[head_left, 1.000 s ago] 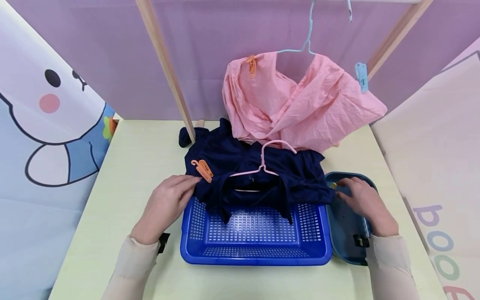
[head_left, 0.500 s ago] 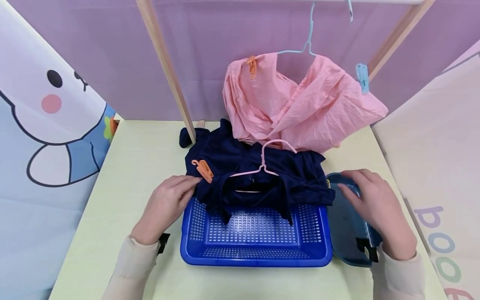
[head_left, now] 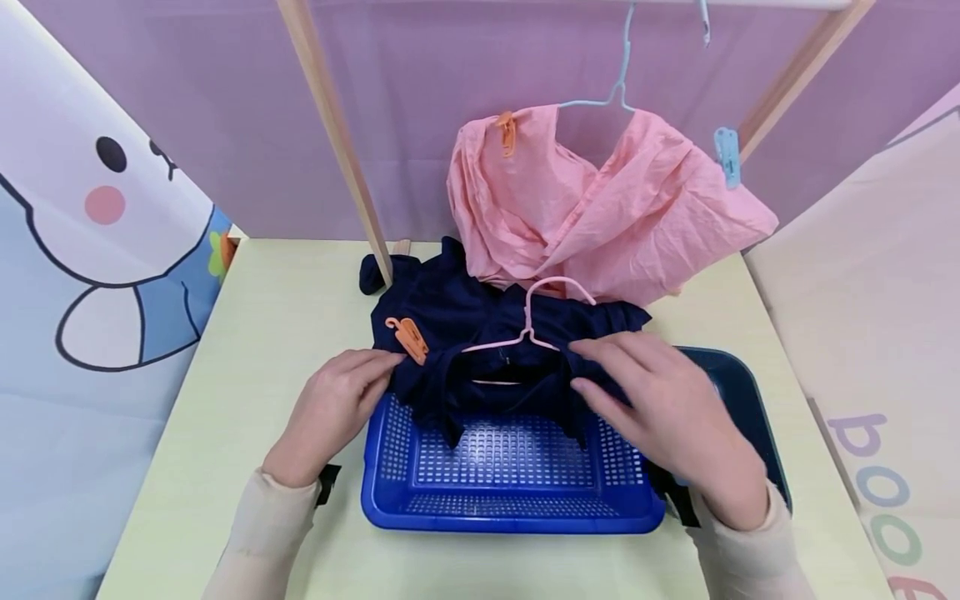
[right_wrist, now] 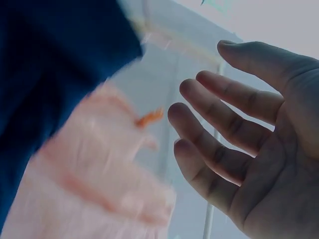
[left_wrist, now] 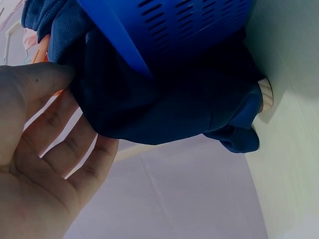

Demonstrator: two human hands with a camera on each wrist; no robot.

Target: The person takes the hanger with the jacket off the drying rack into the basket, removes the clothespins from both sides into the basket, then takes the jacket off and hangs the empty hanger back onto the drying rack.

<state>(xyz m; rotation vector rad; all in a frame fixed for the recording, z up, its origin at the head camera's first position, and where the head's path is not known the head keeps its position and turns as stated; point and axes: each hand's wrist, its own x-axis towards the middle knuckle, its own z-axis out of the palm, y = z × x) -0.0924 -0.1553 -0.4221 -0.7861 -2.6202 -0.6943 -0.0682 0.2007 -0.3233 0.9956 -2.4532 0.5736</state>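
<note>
A navy top (head_left: 457, 308) with a pink hanger (head_left: 527, 321) in its neck lies over the back of a blue mesh basket (head_left: 510, 523). An orange clothespin (head_left: 408, 340) is on its left shoulder. Just below that clothespin, my left hand (head_left: 333, 412) pinches the edge of the top; in the left wrist view, the thumb lies in front of the navy cloth (left_wrist: 159, 107) and the fingers behind. My right hand (head_left: 667, 417) hovers over the top's right side, thumb and fingers spread. The right wrist view shows its palm (right_wrist: 279, 164) holding nothing.
Behind hangs a pink shirt (head_left: 637, 225) on a light-blue hanger (head_left: 624, 71), with an orange clothespin (head_left: 507, 137) and a blue clothespin (head_left: 727, 157). Wooden posts (head_left: 330, 125) flank it. A dark teal tray (head_left: 750, 400) stands right of the basket, partly behind my right hand.
My right hand has lifted out of the teal tray, swung right, then moved left over the top's right shoulder. The left hand keeps its place on the cloth.
</note>
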